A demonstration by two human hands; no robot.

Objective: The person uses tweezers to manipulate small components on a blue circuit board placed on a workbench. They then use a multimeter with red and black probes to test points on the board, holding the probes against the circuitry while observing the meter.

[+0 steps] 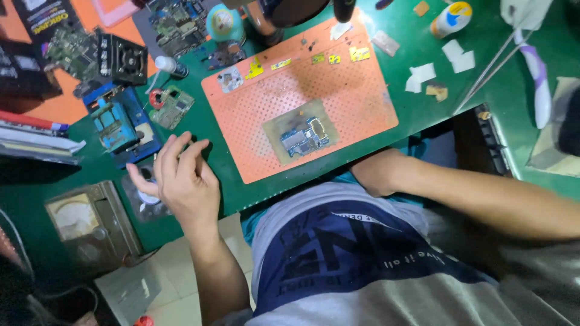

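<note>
Green bench, orange perforated mat, cluttered; left hand grip spread; right grip unseen.

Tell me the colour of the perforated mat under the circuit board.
Orange mat, seen in the head view.
</note>
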